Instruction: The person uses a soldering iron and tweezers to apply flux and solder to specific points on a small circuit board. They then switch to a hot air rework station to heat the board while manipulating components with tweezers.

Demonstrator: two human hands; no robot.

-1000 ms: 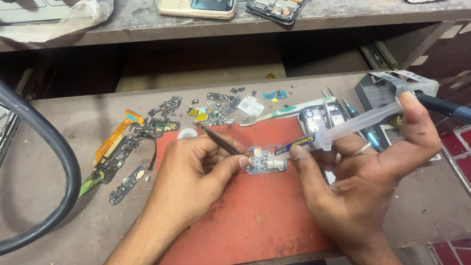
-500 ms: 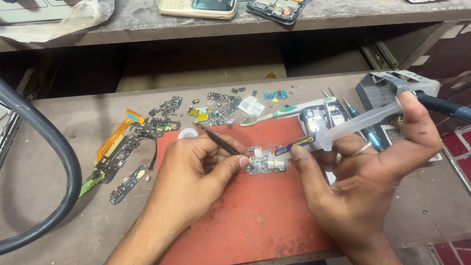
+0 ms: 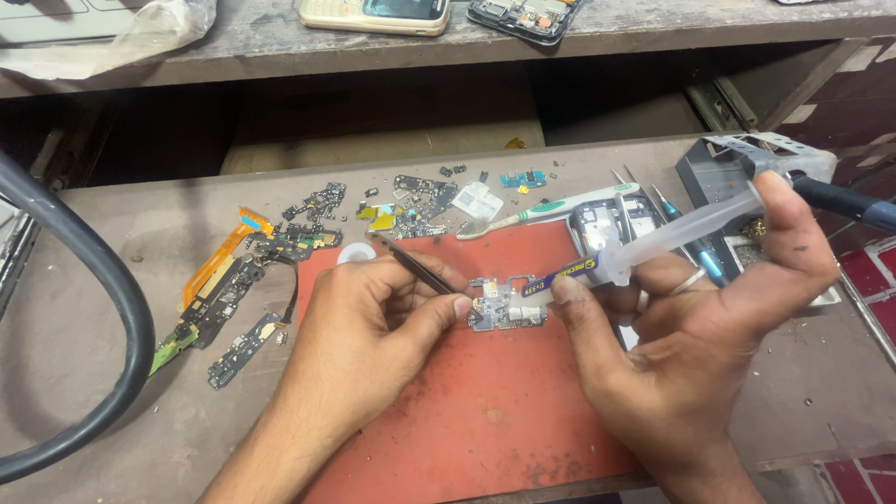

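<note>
Far left, a thick black cable loops over the dusty bench. Next to it lies a scatter of flex strips and small boards, one strip orange, running up toward loose chips near the back edge. A small white ring sits at the corner of the red mat.

On the mat, the left hand is closed in a pinch around dark tweezers, with the thumb tip pressed against the left edge of the circuit board. The board lies flat on the mat, between the two hands.

The right hand grips a clear syringe, fingers wrapped on the barrel and the thumb up by the plunger end; its tip touches the board's right side. A ring shows on one finger.

Behind the hands lie a white toothbrush, an opened phone and some thin tools. At the far right stands a grey metal holder with a dark handle jutting out.
</note>
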